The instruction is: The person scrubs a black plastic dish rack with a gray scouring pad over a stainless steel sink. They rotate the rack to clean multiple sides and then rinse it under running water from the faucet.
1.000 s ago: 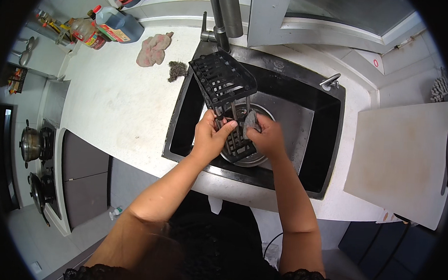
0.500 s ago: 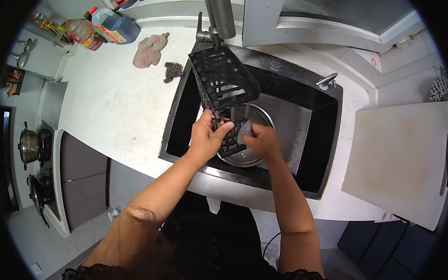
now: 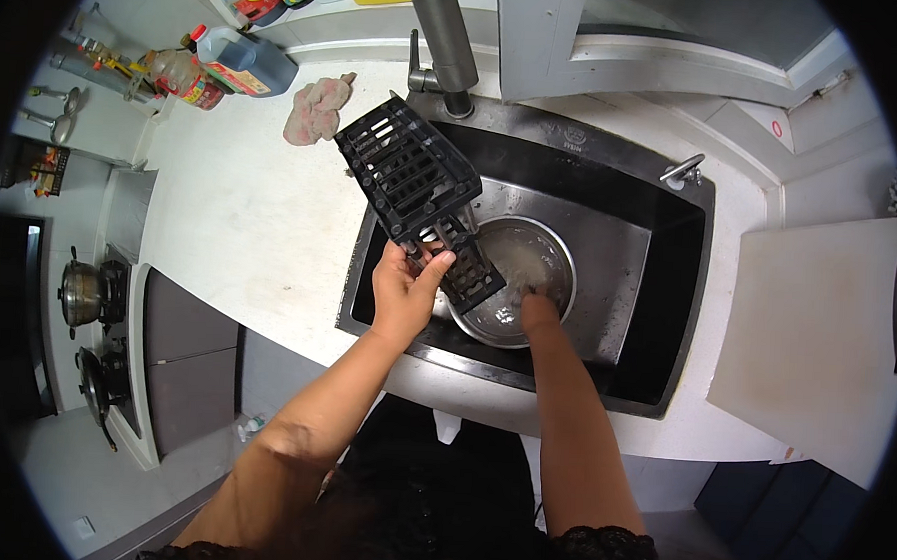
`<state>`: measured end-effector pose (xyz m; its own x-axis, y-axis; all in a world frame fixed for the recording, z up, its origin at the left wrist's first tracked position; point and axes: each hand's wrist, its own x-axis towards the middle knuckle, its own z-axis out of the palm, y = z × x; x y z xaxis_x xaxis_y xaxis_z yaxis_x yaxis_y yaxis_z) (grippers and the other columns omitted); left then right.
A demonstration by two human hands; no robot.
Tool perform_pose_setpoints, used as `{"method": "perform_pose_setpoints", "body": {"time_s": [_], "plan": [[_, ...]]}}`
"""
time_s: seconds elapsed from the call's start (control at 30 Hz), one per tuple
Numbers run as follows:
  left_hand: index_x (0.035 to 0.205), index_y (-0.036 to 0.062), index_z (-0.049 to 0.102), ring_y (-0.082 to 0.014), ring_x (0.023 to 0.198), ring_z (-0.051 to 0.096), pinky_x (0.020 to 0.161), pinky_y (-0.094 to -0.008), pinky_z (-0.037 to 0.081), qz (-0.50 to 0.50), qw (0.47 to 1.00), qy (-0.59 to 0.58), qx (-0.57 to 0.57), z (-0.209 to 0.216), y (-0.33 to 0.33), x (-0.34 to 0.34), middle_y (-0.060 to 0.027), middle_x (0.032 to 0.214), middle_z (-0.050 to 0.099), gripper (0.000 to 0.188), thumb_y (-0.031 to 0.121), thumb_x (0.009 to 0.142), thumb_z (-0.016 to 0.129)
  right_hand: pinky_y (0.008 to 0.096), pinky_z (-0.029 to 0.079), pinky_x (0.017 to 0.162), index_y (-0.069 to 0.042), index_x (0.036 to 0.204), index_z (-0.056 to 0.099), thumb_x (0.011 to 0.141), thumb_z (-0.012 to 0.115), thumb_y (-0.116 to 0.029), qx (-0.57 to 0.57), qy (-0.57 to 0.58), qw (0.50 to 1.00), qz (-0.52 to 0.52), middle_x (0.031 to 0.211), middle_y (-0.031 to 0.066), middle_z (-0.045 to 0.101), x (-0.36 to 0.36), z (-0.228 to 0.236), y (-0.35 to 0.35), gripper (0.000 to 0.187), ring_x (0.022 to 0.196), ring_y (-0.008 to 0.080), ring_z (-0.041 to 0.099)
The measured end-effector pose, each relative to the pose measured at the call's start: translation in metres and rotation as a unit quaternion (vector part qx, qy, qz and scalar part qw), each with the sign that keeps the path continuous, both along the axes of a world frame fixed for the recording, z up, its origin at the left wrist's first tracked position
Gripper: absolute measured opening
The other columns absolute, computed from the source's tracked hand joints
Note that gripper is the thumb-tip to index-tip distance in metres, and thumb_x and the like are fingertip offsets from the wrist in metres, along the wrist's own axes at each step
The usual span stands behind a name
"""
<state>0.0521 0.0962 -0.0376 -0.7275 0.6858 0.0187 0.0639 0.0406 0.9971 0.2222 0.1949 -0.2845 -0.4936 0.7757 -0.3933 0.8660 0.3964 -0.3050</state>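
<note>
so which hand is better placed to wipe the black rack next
Probably the right hand: it dips into water in the bowl, close beside the rack, while the left hand is occupied gripping the rack.

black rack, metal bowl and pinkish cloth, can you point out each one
Black rack (image 3: 434,211): head view, lower edge of its slatted upper section.
Metal bowl (image 3: 573,275): head view, right side of its rim.
Pinkish cloth (image 3: 317,111): head view, middle of its crumpled top.
</note>
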Motion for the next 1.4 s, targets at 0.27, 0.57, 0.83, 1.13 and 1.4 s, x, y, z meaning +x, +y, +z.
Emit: {"method": "perform_pose_setpoints", "body": {"time_s": [0.27,0.57,0.83,1.13,1.4], "plan": [[0.098,0.0027,0.053,-0.0042,0.074,0.05,0.07,-0.019,0.043,0.032,0.999,-0.024,0.019,-0.004,0.004,-0.01,0.0011,0.085,0.057,0.023,0.008,0.083,0.069,0.0421,0.048,0.071,0.0,0.087,0.064,0.073,0.059,-0.016,-0.176,0.223,0.954,-0.093,0.083,0.0209,0.064,-0.002,0.163,0.031,0.021,0.081,0.0367,0.062],[0.101,0.0022,0.052,-0.004,0.076,0.052,0.071,-0.0188,0.044,0.017,0.999,-0.026,0.043,0.004,0.016,0.006,-0.0006,0.088,0.059,0.023,0.006,0.084,0.067,0.0404,0.046,0.072,-0.002,0.097,0.06,0.084,0.061,-0.017,0.002,0.515,0.857,-0.038,0.091,0.0169,0.062,-0.027,0.205,0.003,0.02,0.081,0.0351,0.059],[0.098,0.0024,0.052,-0.0045,0.075,0.052,0.071,-0.0196,0.044,0.023,0.998,-0.028,0.051,0.007,0.016,0.019,-0.0008,0.088,0.058,0.021,0.006,0.084,0.068,0.0369,0.048,0.067,-0.003,0.087,0.065,0.08,0.066,-0.019,0.006,0.38,0.924,-0.046,0.082,0.0137,0.058,-0.022,0.199,0.002,0.018,0.077,0.031,0.059],[0.099,0.0039,0.053,-0.0046,0.074,0.05,0.071,-0.0194,0.043,0.014,0.997,-0.066,0.043,-0.005,0.008,0.032,0.001,0.086,0.057,0.022,0.006,0.083,0.068,0.042,0.049,0.067,-0.002,0.075,0.065,0.074,0.068,-0.024,0.025,0.349,0.936,-0.031,0.082,0.0161,0.06,-0.021,0.203,0.007,0.022,0.075,0.0354,0.06],[0.101,0.0039,0.054,-0.0051,0.075,0.051,0.071,-0.0199,0.043,0.005,1.0,-0.023,0.017,-0.024,-0.003,0.044,-0.0002,0.089,0.06,0.022,0.002,0.083,0.068,0.045,0.049,0.069,-0.003,0.078,0.066,0.072,0.064,-0.03,-0.062,0.156,0.985,-0.034,0.09,0.0196,0.064,-0.017,0.193,0.005,0.028,0.082,0.0365,0.063]]}}
